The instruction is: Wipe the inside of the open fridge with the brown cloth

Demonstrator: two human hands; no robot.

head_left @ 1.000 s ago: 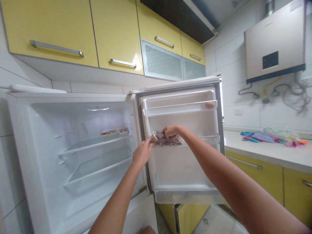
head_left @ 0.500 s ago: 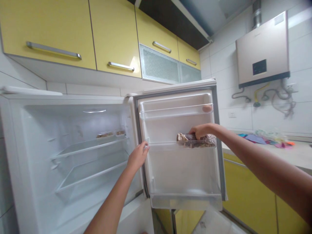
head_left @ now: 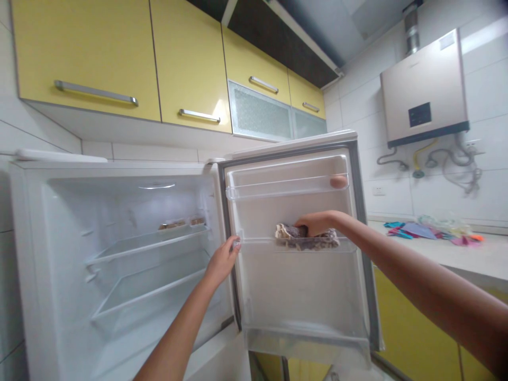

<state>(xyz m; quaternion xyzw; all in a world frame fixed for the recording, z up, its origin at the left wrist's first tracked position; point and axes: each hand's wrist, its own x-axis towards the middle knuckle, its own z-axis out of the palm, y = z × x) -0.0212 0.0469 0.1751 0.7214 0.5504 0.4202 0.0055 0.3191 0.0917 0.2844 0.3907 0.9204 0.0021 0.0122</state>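
Note:
My right hand is closed on a brown-and-white patterned cloth, which lies partly inside the clear middle shelf of the open fridge door. At the hinge-side end of that shelf, my left hand grips the shelf's edge with its fingers bent. A round brownish item sits at the right end of the upper door shelf.
Inside the fridge, small packages lie on the upper glass shelf. Yellow cabinets hang above. At right, colourful cloths lie on the counter below a water heater.
My right hand and the cloth have moved left along the middle door shelf. The door appears slightly larger and wider in view. My left hand stays at the shelf's end.

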